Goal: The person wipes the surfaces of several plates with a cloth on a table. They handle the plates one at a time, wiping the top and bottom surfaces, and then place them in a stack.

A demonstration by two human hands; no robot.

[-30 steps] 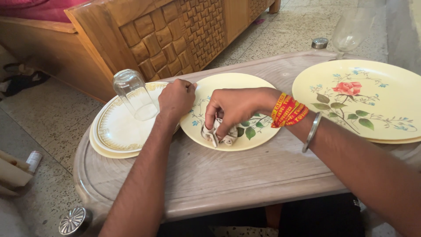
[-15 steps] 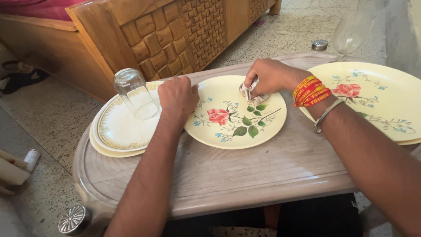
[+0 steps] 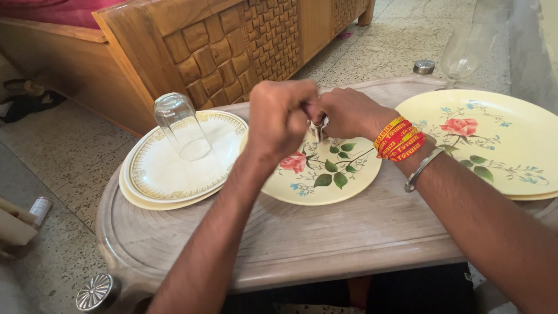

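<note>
Meeting over the middle floral plate (image 3: 325,174), the left hand (image 3: 279,116) and right hand (image 3: 349,113) pinch a small crumpled white thing (image 3: 318,129) (kind unclear) between curled fingers; plate looks bare, upturned glass (image 3: 181,125) untouched.

Your arms are bare; your right wrist wears red-and-yellow thread bands (image 3: 400,138) and a plain silver bangle (image 3: 423,168).

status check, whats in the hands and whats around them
Left hand and right hand meet over the middle floral plate, both pinching a small pale object, kind unclear. Upturned glass on white plate, clear of the hands.
</note>
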